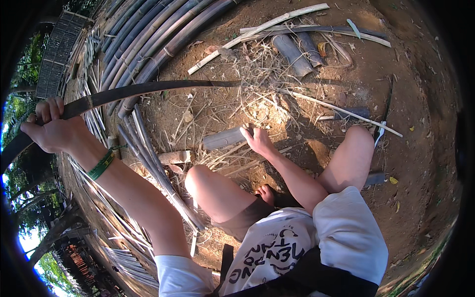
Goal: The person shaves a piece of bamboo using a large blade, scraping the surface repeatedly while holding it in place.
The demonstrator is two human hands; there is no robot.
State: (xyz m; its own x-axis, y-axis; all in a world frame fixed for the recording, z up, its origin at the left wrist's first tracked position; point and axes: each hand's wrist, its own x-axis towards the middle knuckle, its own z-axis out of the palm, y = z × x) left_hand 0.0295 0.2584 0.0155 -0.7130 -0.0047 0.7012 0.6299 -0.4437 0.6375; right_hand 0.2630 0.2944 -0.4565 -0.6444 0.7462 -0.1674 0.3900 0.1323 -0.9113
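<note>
My left hand, raised at the far left, is closed round a long dark bamboo strip. The strip arcs across to the middle of the view, its far end above a litter of shavings. Low in front of my bent knees, my right hand has its fingers closed at the right end of a short grey bamboo piece. That piece lies on the ground, among pale bamboo slivers. Part of my right hand's grip is hidden.
Thick bamboo poles lie side by side at the upper left. Cut bamboo sections and pale split strips lie farther ahead. Thin split poles run beside my left knee. A thin dark blade-like thing with a white end lies past my right knee.
</note>
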